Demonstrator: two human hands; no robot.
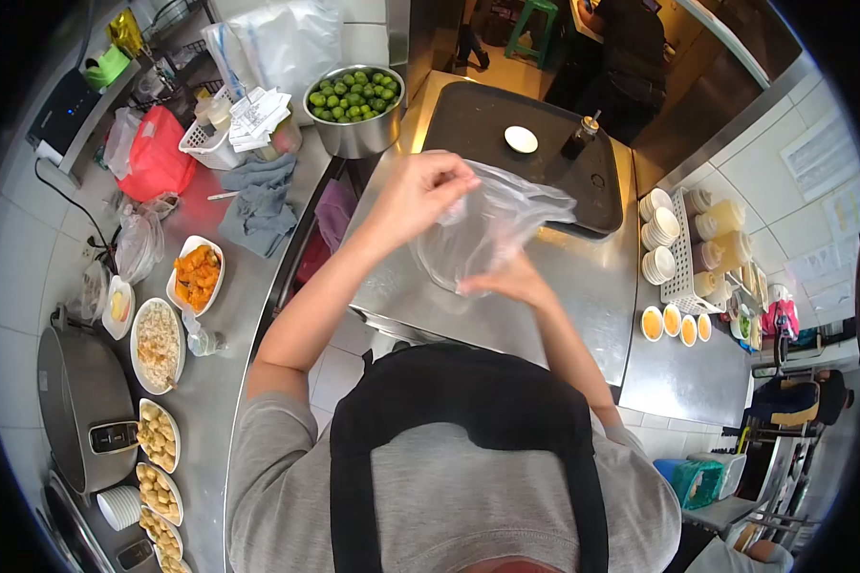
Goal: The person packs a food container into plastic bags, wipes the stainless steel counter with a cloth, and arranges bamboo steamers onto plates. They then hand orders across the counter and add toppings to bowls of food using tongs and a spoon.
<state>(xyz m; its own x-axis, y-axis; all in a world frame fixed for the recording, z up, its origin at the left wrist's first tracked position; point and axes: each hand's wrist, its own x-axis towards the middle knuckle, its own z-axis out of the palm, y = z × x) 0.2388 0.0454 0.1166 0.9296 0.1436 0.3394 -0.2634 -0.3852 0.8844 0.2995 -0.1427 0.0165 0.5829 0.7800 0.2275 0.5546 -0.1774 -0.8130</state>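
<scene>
A clear plastic bag (483, 218) hangs above the metal counter in front of me, its sides creased and partly spread. My left hand (428, 189) is closed at the bag's upper left, thumb and fingers pinching its edge. Lower down, my right hand (508, 275) grips the near right side of the same bag; the film hides part of its fingers. Just beyond lies a dark tray (487, 119) bearing a small white dish (521, 139) and a dark sauce bottle (580, 137).
A steel pot of green limes (355, 134) stands beyond my left hand. Filled food dishes (158, 344) line the left counter. At right are stacked white cups (659, 229), a basket of bottles (683, 258) and several orange-filled cups (672, 321). Another person (631, 48) is beyond the tray.
</scene>
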